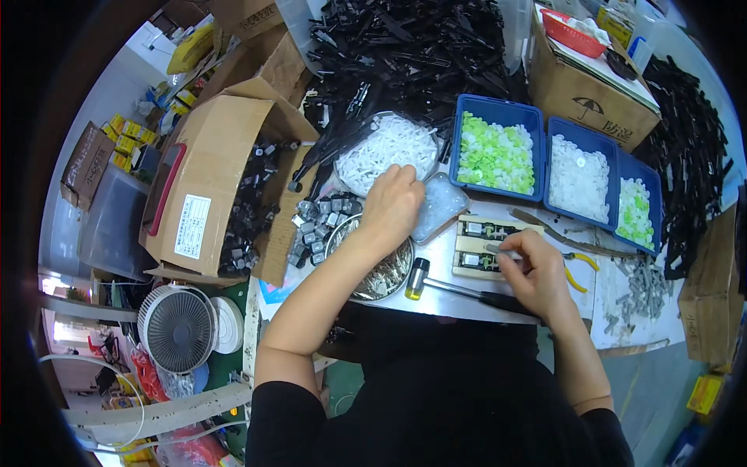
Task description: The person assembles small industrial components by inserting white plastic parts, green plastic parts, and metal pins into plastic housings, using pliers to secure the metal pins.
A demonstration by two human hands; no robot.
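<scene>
Hands over the parts bench

My left hand [391, 204] reaches into the bowl of white parts [387, 149], grip hidden; my right hand [537, 272] pinches a thin metal tool [498, 251] on the wooden jig [484, 241].

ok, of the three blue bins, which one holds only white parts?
The middle blue bin. Its contents are all white; the left blue bin is mostly green, and the right blue bin mixes green and white.
</scene>
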